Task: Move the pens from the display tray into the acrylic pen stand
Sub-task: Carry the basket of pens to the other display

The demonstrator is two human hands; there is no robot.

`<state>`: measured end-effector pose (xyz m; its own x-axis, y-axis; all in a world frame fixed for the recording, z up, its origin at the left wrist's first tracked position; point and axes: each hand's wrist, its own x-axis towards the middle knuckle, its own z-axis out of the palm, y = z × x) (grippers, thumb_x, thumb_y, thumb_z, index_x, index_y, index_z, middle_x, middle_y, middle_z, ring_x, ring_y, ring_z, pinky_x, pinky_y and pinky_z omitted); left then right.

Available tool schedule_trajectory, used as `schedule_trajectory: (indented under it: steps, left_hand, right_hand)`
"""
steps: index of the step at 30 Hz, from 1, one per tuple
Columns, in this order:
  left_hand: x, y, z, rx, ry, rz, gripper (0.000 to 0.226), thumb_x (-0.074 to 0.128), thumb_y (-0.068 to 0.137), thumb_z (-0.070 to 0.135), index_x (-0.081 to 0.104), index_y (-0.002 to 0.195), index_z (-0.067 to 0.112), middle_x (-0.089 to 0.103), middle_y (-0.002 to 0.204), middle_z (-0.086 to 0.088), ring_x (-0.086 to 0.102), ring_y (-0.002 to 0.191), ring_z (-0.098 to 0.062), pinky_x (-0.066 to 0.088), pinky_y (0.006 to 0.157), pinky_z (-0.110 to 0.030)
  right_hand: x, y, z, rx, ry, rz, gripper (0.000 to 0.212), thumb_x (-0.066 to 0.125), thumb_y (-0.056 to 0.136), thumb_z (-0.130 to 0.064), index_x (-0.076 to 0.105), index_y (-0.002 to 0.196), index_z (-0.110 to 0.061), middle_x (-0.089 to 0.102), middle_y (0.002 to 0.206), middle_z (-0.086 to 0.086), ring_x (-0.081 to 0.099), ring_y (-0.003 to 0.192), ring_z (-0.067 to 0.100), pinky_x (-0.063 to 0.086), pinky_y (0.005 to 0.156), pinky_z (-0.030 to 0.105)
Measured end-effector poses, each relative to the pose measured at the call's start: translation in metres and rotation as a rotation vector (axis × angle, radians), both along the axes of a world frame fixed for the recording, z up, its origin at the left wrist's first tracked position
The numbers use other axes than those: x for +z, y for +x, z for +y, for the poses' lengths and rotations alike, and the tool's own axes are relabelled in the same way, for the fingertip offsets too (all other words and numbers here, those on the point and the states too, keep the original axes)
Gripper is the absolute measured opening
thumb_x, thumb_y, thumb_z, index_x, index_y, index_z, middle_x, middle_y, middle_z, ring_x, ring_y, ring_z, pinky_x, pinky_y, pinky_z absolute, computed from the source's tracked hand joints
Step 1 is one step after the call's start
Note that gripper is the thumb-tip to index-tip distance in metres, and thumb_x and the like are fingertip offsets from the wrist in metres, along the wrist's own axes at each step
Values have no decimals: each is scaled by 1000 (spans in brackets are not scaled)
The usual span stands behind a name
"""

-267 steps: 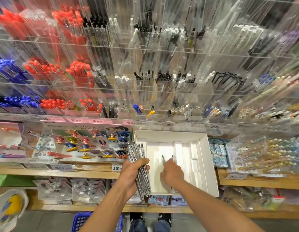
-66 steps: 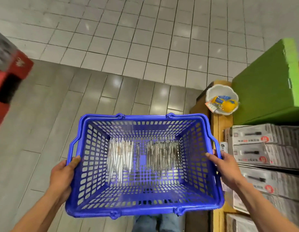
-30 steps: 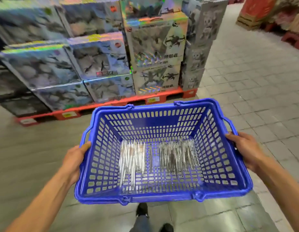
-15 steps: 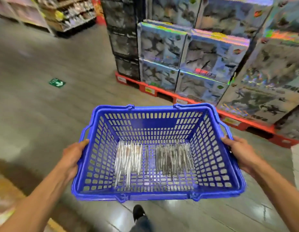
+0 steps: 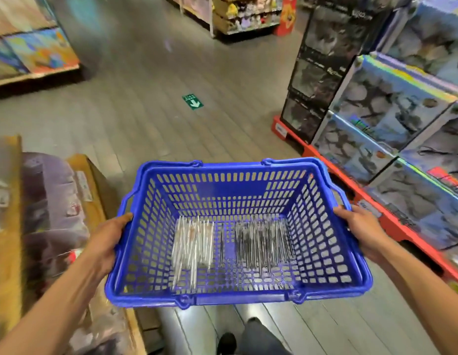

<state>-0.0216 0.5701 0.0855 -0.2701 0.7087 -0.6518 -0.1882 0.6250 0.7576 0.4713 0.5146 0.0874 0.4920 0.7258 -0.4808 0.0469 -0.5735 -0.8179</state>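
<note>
— Since half a second ago, what has moved?
— Stacked boxes (image 5: 392, 103) that stood straight ahead now sit off to the right on their red pallet (image 5: 371, 201), and open grey floor (image 5: 151, 103) fills the view ahead, with the green arrow sticker (image 5: 193, 101) now near the middle. The basket has stayed level between the hands.

— Where are the pens?
— On the bottom of the blue basket (image 5: 238, 299), in two bunches lying side by side. The clear pens (image 5: 193, 245) are on the left, the dark pens (image 5: 262, 243) on the right, and a single pen (image 5: 221, 244) lies in the gap between them. All point roughly away from the person.

— And the hands?
— The left hand (image 5: 109, 238) grips the basket's left rim, thumb on top of the edge. The right hand (image 5: 361, 229) grips the right rim in the same way. Both arms are bare.

— What lies around?
— A wooden shelf with wrapped goods (image 5: 51, 216) is close on the left. Farther off stand a shelf of colourful items (image 5: 36, 52) at the left and a shelf of soft toys (image 5: 246, 14) at the back. A dark shoe (image 5: 226, 342) shows below the basket.
</note>
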Motion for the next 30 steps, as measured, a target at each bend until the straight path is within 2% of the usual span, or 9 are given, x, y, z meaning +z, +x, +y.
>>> schedule_trajectory:
  steps: [7,11,16,20,23,25,27,28,30]
  left_hand:
    - [-1,-37,47,249,-41,29,18,63,92,22,66,85,5,69,55,-11,64,39,-22,51,34,-35]
    - [-2,-47,88,356,-55,69,21,68,89,24,68,92,2,71,61,-13,66,44,-25,57,44,-41]
    - [-4,-53,141,458,-96,74,30,70,88,28,68,99,1,72,64,-15,67,51,-28,59,65,-47]
    - [0,-55,190,483,-88,55,29,66,90,27,68,100,0,72,66,-17,66,49,-28,60,59,-44]
    - [3,-62,232,503,-79,57,32,65,92,27,67,105,-1,73,77,-23,66,56,-32,58,66,-49]
    - [3,-69,263,509,-86,49,31,63,93,27,66,103,-2,71,78,-25,65,56,-33,58,57,-47]
    - [0,-80,297,523,-101,37,28,63,94,27,66,94,-1,70,65,-20,64,46,-30,57,45,-43]
    - [-2,-86,314,519,-110,29,30,63,93,28,67,96,-1,70,67,-21,64,47,-30,58,48,-45]
    - [-7,-99,350,501,-117,18,35,62,94,29,67,109,-3,71,88,-27,65,59,-33,59,58,-47]
  right_hand:
    - [-8,-40,157,206,-3,25,17,63,89,-20,67,89,-3,73,78,20,71,65,36,59,68,52]
    - [-12,-60,245,297,-7,56,19,61,91,-19,65,93,-1,73,76,19,71,62,34,57,57,42]
    - [-4,-83,347,410,-16,85,20,58,94,-16,65,99,1,73,82,22,71,66,35,57,58,42]
    - [11,-103,420,488,-2,66,16,57,95,-16,64,90,-2,73,74,19,71,58,32,54,45,35]
    - [19,-119,471,523,-1,71,16,56,96,-15,62,88,-3,73,71,17,70,55,30,52,41,31]
    - [20,-131,504,550,-19,80,16,55,97,-17,61,91,-3,73,72,17,71,57,31,53,42,32]
    - [18,-142,538,561,-39,74,16,54,98,-19,60,94,-4,74,75,17,72,60,32,54,43,33]
    - [14,-148,556,558,-42,71,16,54,98,-19,59,94,-4,74,75,17,72,61,33,55,44,34]
    - [8,-161,591,553,-49,58,17,54,98,-20,59,97,-4,74,77,17,72,65,34,57,49,37]
